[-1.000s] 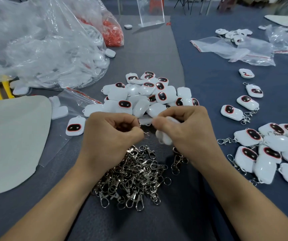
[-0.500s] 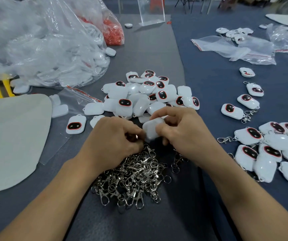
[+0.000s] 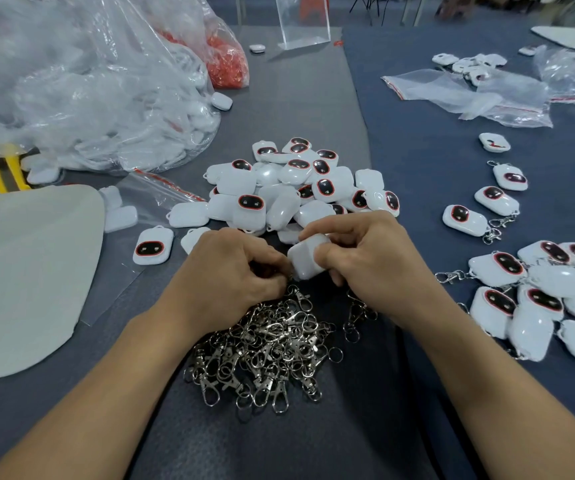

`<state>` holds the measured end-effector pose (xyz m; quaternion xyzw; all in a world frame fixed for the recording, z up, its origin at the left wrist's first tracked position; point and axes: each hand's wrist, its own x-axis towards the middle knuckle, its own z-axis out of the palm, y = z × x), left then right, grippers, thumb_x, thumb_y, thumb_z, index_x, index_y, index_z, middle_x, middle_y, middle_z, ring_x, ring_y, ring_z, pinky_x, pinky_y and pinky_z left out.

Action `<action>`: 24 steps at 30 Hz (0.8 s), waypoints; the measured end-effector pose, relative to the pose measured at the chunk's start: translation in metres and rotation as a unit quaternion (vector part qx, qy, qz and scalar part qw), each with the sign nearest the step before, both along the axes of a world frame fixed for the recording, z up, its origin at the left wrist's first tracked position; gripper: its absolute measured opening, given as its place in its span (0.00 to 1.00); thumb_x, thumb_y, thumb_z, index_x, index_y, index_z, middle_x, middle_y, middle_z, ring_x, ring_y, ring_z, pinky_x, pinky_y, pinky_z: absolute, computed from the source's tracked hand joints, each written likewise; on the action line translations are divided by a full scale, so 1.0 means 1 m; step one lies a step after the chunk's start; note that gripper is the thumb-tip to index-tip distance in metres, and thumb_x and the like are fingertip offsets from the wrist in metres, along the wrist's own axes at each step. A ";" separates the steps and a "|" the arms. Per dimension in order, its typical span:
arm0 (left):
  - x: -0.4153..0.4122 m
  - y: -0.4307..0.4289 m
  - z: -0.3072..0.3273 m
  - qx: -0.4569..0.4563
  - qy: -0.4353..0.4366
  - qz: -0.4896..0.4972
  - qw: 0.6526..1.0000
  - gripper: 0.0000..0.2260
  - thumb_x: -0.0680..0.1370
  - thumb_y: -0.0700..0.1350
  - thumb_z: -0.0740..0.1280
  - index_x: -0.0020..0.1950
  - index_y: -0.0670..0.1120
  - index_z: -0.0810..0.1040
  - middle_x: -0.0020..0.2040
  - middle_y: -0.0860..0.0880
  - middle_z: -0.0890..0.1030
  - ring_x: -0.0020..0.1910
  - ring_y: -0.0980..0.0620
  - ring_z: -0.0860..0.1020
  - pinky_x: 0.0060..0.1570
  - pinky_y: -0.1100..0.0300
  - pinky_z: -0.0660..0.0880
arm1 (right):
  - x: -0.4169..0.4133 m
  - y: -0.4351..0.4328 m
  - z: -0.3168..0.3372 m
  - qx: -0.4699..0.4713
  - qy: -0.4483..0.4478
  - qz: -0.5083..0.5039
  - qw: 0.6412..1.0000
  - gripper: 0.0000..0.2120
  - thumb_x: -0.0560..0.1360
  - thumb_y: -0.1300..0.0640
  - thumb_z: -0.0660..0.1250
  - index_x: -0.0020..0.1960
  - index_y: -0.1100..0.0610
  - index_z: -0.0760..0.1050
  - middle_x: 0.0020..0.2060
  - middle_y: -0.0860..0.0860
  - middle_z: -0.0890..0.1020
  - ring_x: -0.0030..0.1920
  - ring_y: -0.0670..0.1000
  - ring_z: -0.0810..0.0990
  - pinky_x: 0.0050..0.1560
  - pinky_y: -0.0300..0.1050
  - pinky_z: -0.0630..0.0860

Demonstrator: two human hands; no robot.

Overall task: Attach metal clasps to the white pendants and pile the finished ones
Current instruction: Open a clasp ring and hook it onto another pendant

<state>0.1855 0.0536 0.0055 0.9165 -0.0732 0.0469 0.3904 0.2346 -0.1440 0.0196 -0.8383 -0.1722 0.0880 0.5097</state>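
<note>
My right hand [image 3: 365, 261] grips a white pendant [image 3: 305, 259] with its plain back up, just above the heap of metal clasps [image 3: 265, 348]. My left hand [image 3: 230, 271] has its fingertips curled tight at the pendant's lower left corner, pinching a clasp that its fingers mostly hide. Behind both hands lies a heap of loose white pendants [image 3: 293, 185] with black, red-ringed faces. To the right, on the blue cloth, sits a pile of pendants with clasps [image 3: 549, 292] attached.
A big clear bag of white parts [image 3: 81, 98] fills the far left, with a bag of red pieces [image 3: 227, 64] behind it. A pale board [image 3: 19, 271] lies at left. Clear zip bags [image 3: 469, 95] and several single pendants [image 3: 497, 200] lie at far right.
Both hands have dropped closer to the clasp heap. The pendant has turned in my right hand, its flat back now up, and my left fingertips have closed in on its corner.
</note>
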 end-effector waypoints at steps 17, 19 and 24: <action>-0.004 -0.004 0.001 -0.009 -0.006 0.042 0.999 0.05 0.67 0.50 0.74 0.38 0.61 0.84 0.33 0.60 0.83 0.33 0.61 0.78 0.34 0.71 0.69 | -0.005 -0.001 0.011 -0.023 0.017 0.009 1.000 0.11 0.73 0.63 0.68 0.47 0.50 0.86 0.22 0.47 0.79 0.22 0.46 0.75 0.25 0.37 0.72; -0.005 -0.005 0.001 -0.003 -0.007 0.044 0.999 0.06 0.67 0.47 0.76 0.37 0.60 0.85 0.32 0.59 0.82 0.32 0.62 0.78 0.33 0.71 0.69 | -0.007 -0.001 0.009 -0.023 0.016 0.009 1.000 0.10 0.73 0.63 0.68 0.46 0.50 0.85 0.22 0.47 0.80 0.21 0.45 0.75 0.24 0.36 0.71; -0.007 -0.007 0.000 0.006 -0.025 0.073 0.997 0.09 0.67 0.44 0.79 0.36 0.59 0.85 0.28 0.59 0.81 0.28 0.59 0.76 0.29 0.70 0.70 | -0.008 0.001 0.004 0.000 0.061 -0.001 0.998 0.11 0.73 0.64 0.67 0.44 0.51 0.85 0.25 0.55 0.82 0.23 0.49 0.73 0.28 0.42 0.71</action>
